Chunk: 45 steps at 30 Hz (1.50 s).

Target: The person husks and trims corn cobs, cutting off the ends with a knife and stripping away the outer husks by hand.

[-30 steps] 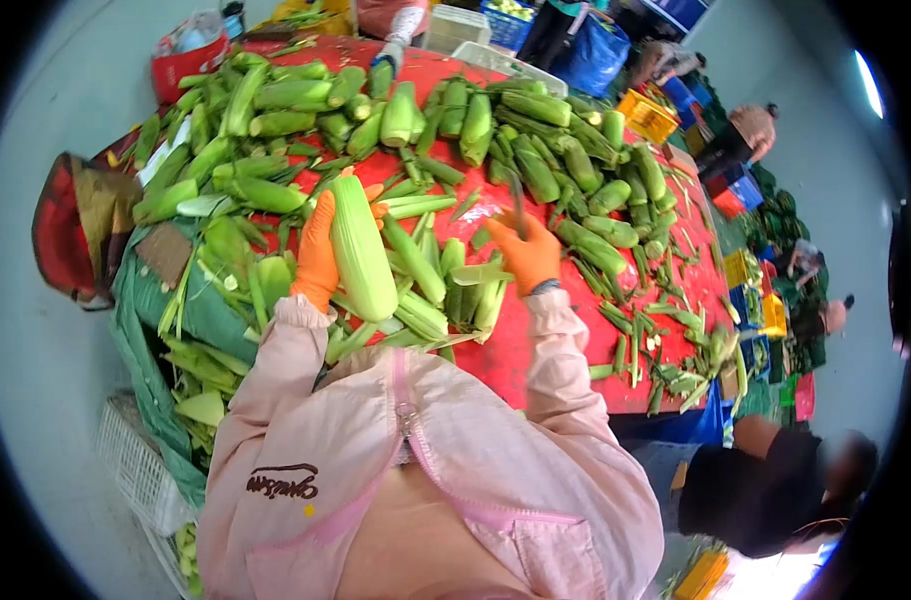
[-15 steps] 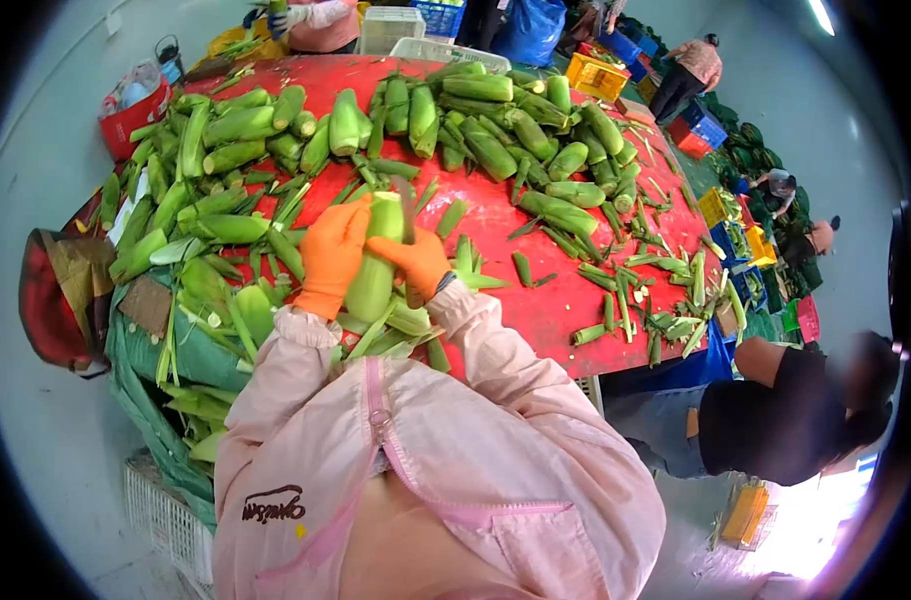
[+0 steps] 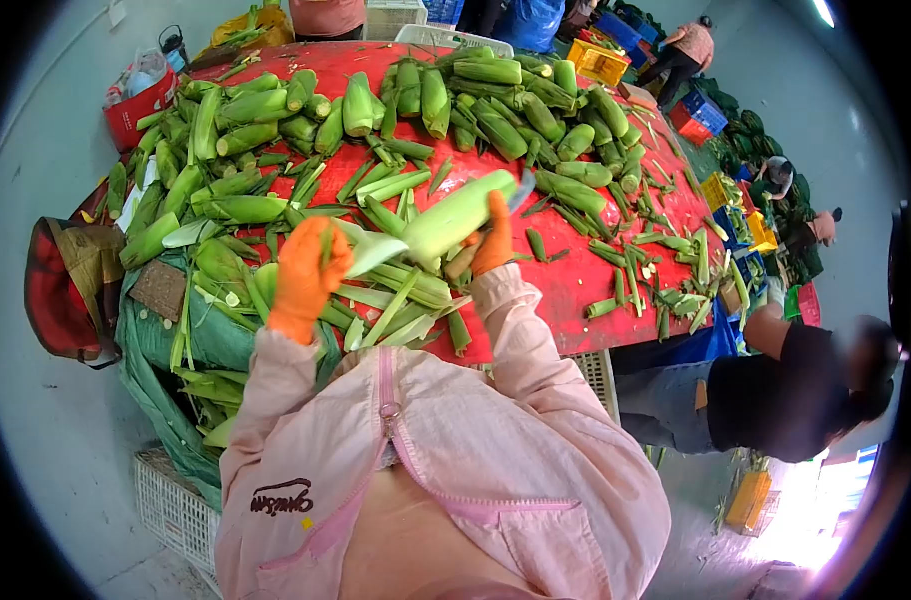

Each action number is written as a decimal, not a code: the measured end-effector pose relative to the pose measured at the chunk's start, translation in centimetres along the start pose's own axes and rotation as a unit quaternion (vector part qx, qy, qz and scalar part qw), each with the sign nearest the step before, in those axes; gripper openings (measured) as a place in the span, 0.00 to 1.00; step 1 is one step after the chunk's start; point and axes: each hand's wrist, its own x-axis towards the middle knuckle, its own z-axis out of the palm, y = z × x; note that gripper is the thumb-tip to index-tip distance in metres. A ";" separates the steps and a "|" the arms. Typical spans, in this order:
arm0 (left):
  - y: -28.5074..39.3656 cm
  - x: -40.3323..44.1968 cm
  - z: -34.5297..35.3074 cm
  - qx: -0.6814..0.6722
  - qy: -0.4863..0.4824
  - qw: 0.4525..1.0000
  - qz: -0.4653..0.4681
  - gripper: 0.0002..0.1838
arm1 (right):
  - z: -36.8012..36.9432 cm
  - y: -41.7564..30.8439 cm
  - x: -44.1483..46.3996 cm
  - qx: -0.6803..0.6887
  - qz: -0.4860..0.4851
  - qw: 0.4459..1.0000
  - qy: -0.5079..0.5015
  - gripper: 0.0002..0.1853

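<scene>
My left hand, in an orange glove, is closed on a pale strip of corn husk that stretches to the base of an ear of corn. Tilted up to the right, the ear rests in my right hand, also gloved in orange. That same hand grips a knife, whose blade shows beyond the ear's upper end and whose brown handle sticks out below. Loose husks lie under both hands.
The red table bears piles of unpeeled corn at the back and left. Husk scraps are strewn to the right. A green sack hangs at the left edge. A person in dark clothing stands at the right.
My hands have moved apart. The ear has swung from upright to slanting and shifted right with my right hand. My left hand has pulled a husk strip down and left.
</scene>
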 end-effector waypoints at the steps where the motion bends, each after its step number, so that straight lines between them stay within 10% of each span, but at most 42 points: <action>1: -1.4 -1.3 -2.6 -0.077 0.016 0.995 -0.056 0.16 | -1.2 -0.5 0.6 0.023 -0.019 1.000 0.008 0.26; 7: 2.0 0.4 1.2 0.011 0.065 0.984 -0.165 0.27 | -0.8 -2.6 -3.2 -0.048 -0.039 0.998 -0.030 0.26; 11: 0.7 2.4 6.4 -0.091 -0.134 0.979 -0.124 0.29 | 2.8 -2.1 -6.9 -0.183 -0.019 0.971 -0.150 0.21; 18: -2.0 1.5 7.2 0.044 -0.028 0.996 -0.078 0.35 | 7.0 -3.1 -9.5 -0.447 -0.040 0.892 -0.057 0.16; 31: -0.3 -1.5 4.0 -0.154 -0.012 0.982 -0.105 0.27 | 9.1 0.3 -9.3 -0.165 0.014 0.971 -0.171 0.09; 38: 1.2 -0.4 4.5 -0.092 0.079 0.992 -0.017 0.26 | 10.7 0.3 -11.5 -0.297 0.010 0.922 -0.247 0.09; 45: -1.2 0.6 3.4 -0.125 0.181 0.975 -0.031 0.30 | 7.9 1.6 -10.8 -0.155 -0.063 0.981 -0.094 0.11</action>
